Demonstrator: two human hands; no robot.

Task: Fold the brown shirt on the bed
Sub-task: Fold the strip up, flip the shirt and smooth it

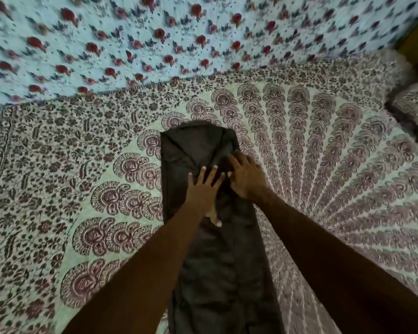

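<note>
Shirt (215, 237) lies as a long narrow strip down the middle of the bed (82, 189). Left hand (202, 192) and right hand (245, 177) both press flat on it, fingers spread, gripping nothing. I'd smooth outward before folding the far end back.

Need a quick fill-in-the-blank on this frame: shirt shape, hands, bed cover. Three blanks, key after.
1. The brown shirt lies as a long, narrow ____ down the bed.
2. The left hand rests on the shirt with its fingers ____.
3. The right hand lies on the shirt, ____ the left hand.
Missing words: strip; spread; beside
</note>
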